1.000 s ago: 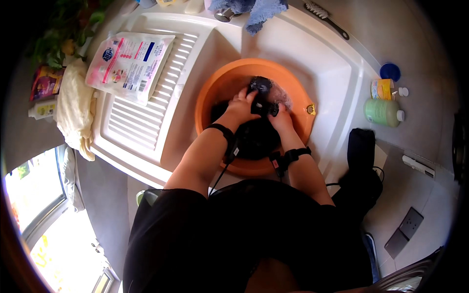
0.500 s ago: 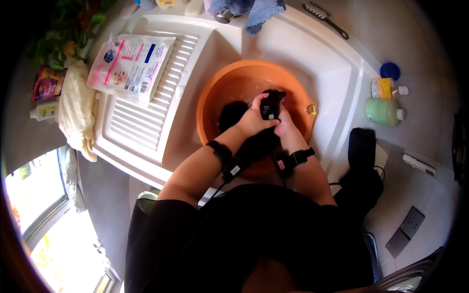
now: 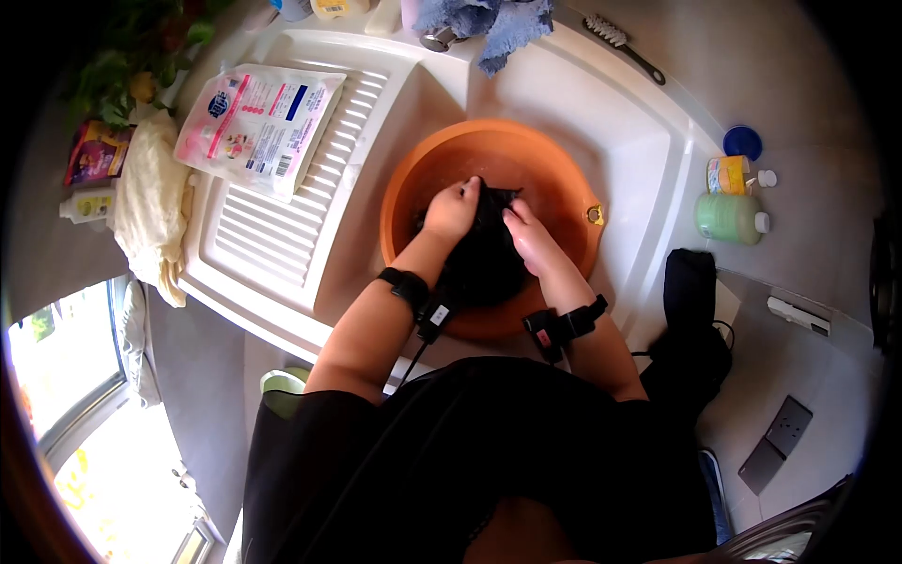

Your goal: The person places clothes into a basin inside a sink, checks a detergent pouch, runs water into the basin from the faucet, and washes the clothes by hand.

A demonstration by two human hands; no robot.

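A wet-looking black cloth [image 3: 484,258] hangs between my hands inside an orange basin [image 3: 404,174]. My left hand [image 3: 453,211] is closed on the cloth's upper left part. On the other side, my right hand [image 3: 526,230] grips its upper right edge, with the fingers partly hidden. The lower cloth bunches down into the basin, where some water shows. What garment it is, I cannot make out. Black straps with small boxes sit on both my wrists.
The basin stands in a white sink [image 3: 620,122] with a ribbed washboard [image 3: 272,235] at left. On the washboard lies a printed plastic pack [image 3: 263,127]. A brush [image 3: 625,47], a green bottle [image 3: 731,218] and a blue cloth [image 3: 512,33] rest around the rim.
My hands have moved apart, from close together around a bunched part of the black cloth to holding it stretched between them. My left hand has shifted left.
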